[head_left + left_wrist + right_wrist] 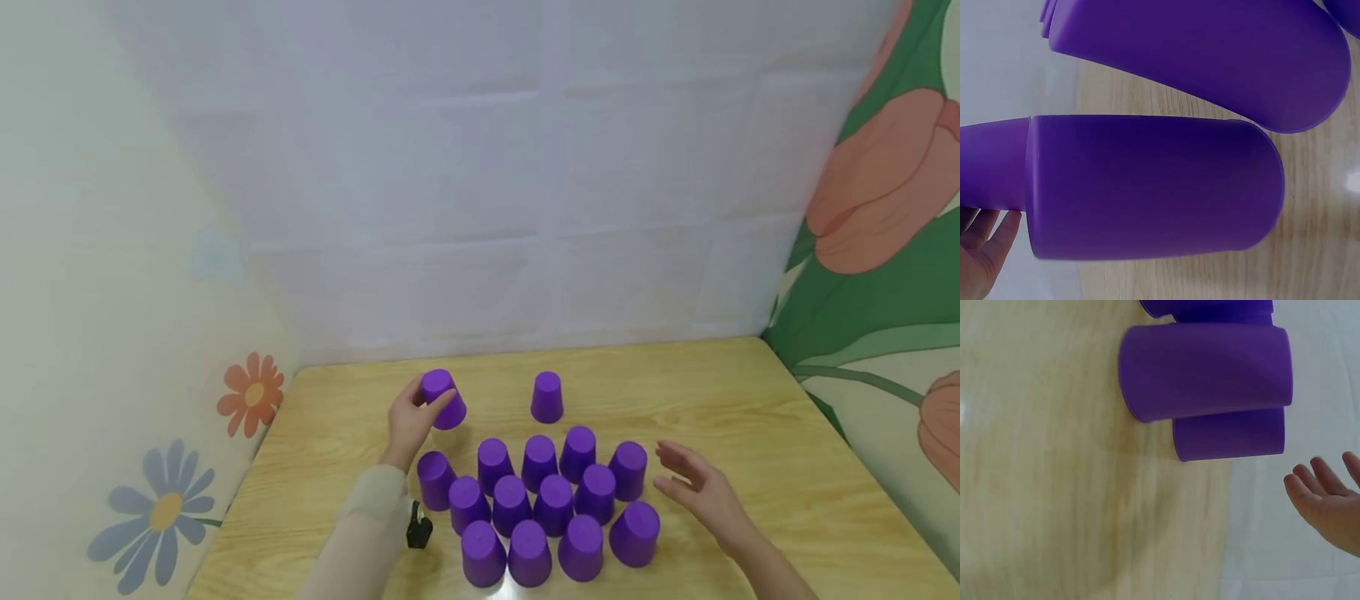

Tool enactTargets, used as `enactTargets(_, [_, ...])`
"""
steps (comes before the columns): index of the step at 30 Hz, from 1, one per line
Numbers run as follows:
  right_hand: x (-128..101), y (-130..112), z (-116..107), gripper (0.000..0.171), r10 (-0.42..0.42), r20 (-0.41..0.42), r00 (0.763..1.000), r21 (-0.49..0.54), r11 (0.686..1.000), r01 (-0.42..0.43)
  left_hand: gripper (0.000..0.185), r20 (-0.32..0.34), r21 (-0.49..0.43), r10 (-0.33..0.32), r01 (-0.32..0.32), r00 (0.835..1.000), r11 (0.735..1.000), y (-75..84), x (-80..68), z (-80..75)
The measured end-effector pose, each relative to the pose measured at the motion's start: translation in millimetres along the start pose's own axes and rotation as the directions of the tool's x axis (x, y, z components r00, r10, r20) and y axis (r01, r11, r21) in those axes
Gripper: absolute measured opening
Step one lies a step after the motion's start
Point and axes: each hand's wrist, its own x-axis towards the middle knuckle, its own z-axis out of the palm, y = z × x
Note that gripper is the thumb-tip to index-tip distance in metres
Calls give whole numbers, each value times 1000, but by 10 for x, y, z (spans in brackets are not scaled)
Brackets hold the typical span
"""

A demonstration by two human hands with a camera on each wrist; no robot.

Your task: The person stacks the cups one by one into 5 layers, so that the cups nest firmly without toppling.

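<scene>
While the left hand (411, 419) grips one upturned purple plastic cup (442, 399) and holds it tilted just above the pale wooden desk (750, 408), its fingers (442, 408) and thumb curl round the cup's wall at the far left of the group. The right hand (701, 492) hovers free beside the cluster of upside-down purple plastic cups (540, 500), fingers spread and relaxed, touching nothing. A lone inverted purple cup (547, 397) stands apart behind the cluster. The held cup looks light, thin-walled and somewhat smooth, stiff enough to keep its shape yet likely to flex if squeezed hard; a wrap round the tapered side, near the closed base, seems the surest hold. A small black clip-like object (418, 530) lies near the left sleeve (360, 533); what it is cannot be told.
</scene>
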Motion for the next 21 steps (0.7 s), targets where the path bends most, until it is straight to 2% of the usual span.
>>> enactTargets(6, [-131, 110, 102, 49, -70, -102, 992, 28, 997, 73, 49, 33, -5, -3, 3, 999, 1000, 40, 115, 113])
enactTargets(8, [-160, 145, 137, 48, -48, -111, 993, 21, 998, 51, 50, 56, 2, -10, 10, 998, 1000, 41, 154, 151])
enactTargets(14, [-220, 203, 257, 48, 32, -96, 995, -22, 999, -34, 53, 112, 29, -38, 35, 993, 999, 40, 231, 266])
enactTargets(21, [-278, 274, 374, 48, 26, -64, 998, 42, 999, -23, 57, 119, 27, -90, 88, 989, 996, 46, 288, 363])
